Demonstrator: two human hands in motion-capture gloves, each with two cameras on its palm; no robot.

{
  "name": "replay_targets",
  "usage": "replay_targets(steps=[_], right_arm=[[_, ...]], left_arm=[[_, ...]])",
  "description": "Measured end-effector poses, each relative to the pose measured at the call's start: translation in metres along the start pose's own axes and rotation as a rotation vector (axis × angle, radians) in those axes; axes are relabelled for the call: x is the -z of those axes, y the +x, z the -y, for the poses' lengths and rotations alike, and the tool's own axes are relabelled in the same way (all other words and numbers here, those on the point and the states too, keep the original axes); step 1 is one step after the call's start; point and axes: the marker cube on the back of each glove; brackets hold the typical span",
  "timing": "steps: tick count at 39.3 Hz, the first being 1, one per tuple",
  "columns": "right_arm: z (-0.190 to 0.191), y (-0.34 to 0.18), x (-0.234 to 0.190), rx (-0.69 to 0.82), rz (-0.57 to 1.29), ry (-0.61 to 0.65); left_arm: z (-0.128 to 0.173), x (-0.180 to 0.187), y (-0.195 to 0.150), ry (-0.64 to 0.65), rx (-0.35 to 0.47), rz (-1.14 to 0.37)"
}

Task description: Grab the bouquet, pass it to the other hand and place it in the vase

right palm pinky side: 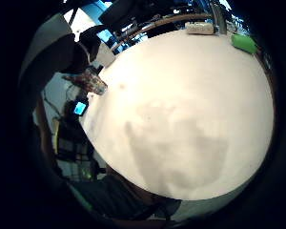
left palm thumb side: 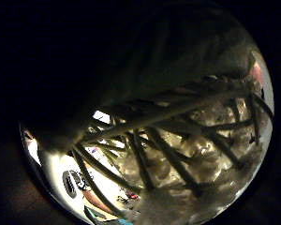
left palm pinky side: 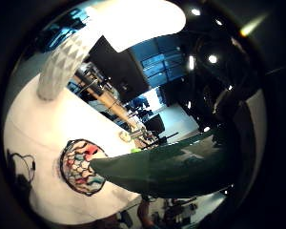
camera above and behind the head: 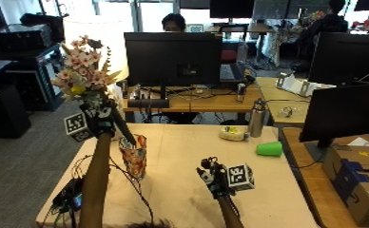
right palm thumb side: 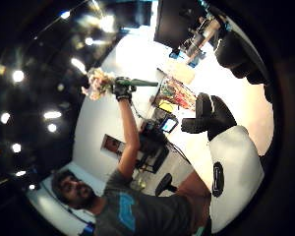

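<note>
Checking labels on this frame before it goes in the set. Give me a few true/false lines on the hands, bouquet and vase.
1. The left hand holds the bouquet raised above the table. True.
2. The bouquet already stands in the vase. False: its stem end hangs just above the vase, and the flowers are up in the air.
3. The right hand grips the bouquet too. False: it holds nothing and hovers over the table, apart from the flowers.
4. The vase stands upright on the table, on the person's left. True.
5. A green cup lies on the table's far right. True.
</note>
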Motion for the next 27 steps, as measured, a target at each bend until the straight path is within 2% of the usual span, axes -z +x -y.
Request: replay_targets(steps=[2,6,12,17,23,27], right_arm=[[-0.002,0.018,0.002,-0.097,-0.093,-0.003],[0.003,0.019,-0.002,-0.024,-0.034,-0.005],[-0.001,0.015,-0.001,-0.125,-0.133,-0.002],[0.002,0.001,-0.003,-0.012,-0.029,0.002],[0.003,0.01,-0.001,-0.119,-0.117,0.012],[0.004,0.006,-0.004,-0.101,-0.123,0.014]], left_arm=[[0.01,-0.011,-0.009,0.027,0.022,-0.054],[0.014,-0.02,-0.035,0.039,0.078,-0.091],[0.005,-0.021,-0.072,0.01,0.17,-0.047],[-0.006,-0.015,-0.082,-0.044,0.178,-0.019],[-0.017,0.0,-0.08,-0.115,0.171,0.029],[-0.027,0.011,-0.078,-0.16,0.204,0.198]])
